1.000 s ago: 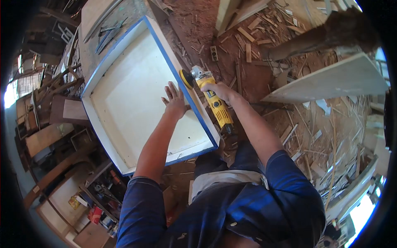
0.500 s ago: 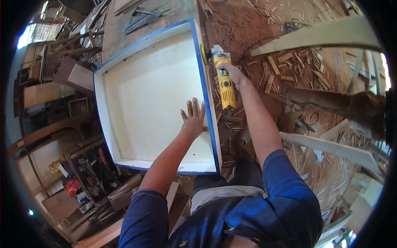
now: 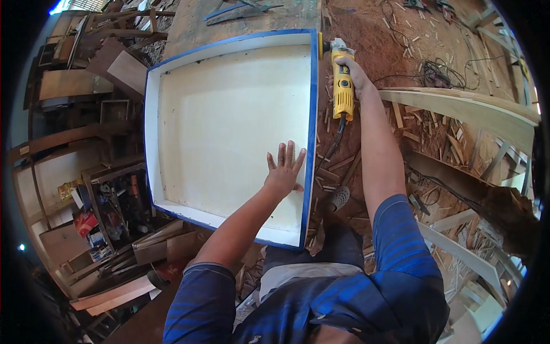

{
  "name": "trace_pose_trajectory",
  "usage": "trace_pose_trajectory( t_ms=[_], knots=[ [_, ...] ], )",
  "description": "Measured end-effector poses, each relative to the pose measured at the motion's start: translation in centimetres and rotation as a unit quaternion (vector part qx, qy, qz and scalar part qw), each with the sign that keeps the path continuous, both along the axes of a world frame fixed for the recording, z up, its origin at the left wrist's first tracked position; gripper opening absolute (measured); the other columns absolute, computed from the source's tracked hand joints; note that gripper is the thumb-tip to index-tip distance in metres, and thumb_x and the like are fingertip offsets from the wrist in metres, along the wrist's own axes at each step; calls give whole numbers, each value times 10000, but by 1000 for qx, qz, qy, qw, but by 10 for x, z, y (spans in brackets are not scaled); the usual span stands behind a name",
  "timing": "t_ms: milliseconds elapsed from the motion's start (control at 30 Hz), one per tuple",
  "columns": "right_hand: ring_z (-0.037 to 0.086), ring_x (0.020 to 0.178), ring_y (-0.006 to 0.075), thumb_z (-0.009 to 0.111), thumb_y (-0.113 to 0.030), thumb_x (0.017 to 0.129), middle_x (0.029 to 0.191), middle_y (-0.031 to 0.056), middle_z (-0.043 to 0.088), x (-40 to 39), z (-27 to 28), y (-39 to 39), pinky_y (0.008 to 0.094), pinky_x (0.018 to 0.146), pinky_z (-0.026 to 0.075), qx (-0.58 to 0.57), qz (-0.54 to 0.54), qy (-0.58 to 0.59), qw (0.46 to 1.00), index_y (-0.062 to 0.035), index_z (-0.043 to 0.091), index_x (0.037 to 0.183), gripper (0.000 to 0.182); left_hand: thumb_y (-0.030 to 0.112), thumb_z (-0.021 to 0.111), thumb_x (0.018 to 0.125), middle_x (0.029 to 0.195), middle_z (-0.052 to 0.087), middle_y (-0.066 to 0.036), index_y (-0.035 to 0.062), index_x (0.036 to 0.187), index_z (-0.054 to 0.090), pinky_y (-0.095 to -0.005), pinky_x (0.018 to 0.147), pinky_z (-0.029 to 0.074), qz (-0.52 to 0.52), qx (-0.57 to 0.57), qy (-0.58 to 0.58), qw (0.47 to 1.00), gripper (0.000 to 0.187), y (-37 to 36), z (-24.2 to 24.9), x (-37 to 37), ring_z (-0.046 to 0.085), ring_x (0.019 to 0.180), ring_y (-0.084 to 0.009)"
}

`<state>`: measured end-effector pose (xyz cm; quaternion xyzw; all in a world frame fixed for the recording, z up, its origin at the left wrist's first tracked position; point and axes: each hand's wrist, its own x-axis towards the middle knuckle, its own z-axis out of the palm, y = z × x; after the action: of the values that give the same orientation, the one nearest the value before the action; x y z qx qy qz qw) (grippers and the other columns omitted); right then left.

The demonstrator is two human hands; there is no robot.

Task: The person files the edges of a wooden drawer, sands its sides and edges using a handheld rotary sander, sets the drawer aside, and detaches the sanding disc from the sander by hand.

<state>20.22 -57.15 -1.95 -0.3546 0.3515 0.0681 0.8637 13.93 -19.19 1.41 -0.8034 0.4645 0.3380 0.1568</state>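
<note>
A shallow wooden box (image 3: pixel 229 114), white inside with a blue-edged rim, lies open side up on a workbench (image 3: pixel 183 28). My left hand (image 3: pixel 283 173) rests with spread fingers inside it, close to the right wall. Beyond that wall, my right hand (image 3: pixel 355 75) is wrapped round the body of a yellow angle grinder (image 3: pixel 344 94). The grinder's disc (image 3: pixel 321 46) is up against the outer face of the right wall near the far corner. Its black cord (image 3: pixel 335 137) trails down from the tail end.
Metal tools (image 3: pixel 243 12) lie on the bench past the box. Wood offcuts and shavings cover the ground at right, where long boards (image 3: pixel 458 103) and a dark log (image 3: pixel 475 183) stick out. A cluttered shelf (image 3: pixel 114 200) stands at left.
The view has shifted, so the box and both hands appear further right. My right hand and the grinder sit closer to the box's far corner. My left hand stays spread inside.
</note>
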Motion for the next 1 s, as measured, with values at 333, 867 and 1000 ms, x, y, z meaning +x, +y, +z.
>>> trace_pose_trajectory(
  t_ms=[333, 867, 1000],
  knots=[
    [736, 617, 224, 738, -388, 900, 777, 114, 728, -29, 11, 24, 373, 579, 642, -22, -20, -30, 999, -27, 666, 1013, 385, 658, 819, 771, 1758, -99, -309, 161, 1728, -47, -828, 1187, 137, -8, -1, -2, 1000, 1383, 3, -3, -1, -59, 1621, -535],
    [738, 641, 233, 760, -390, 871, 822, 135, 737, -190, 33, 168, 375, 607, 627, -9, -36, 45, 998, 2, 699, 1028, 427, 661, 812, 784, 1739, -137, -341, 121, 1719, -79, -861, 1140, 191, -13, -31, 3, 999, 1400, 9, -6, -4, -75, 1597, -585],
    [742, 648, 245, 765, -382, 868, 806, 146, 737, -236, 44, 207, 375, 615, 628, 8, -36, 65, 997, 26, 711, 1021, 439, 584, 819, 830, 1729, -178, -342, 106, 1712, -102, -852, 1150, 178, -8, -19, 15, 1000, 1362, 5, 3, -5, -123, 1588, -583]
  ],
)
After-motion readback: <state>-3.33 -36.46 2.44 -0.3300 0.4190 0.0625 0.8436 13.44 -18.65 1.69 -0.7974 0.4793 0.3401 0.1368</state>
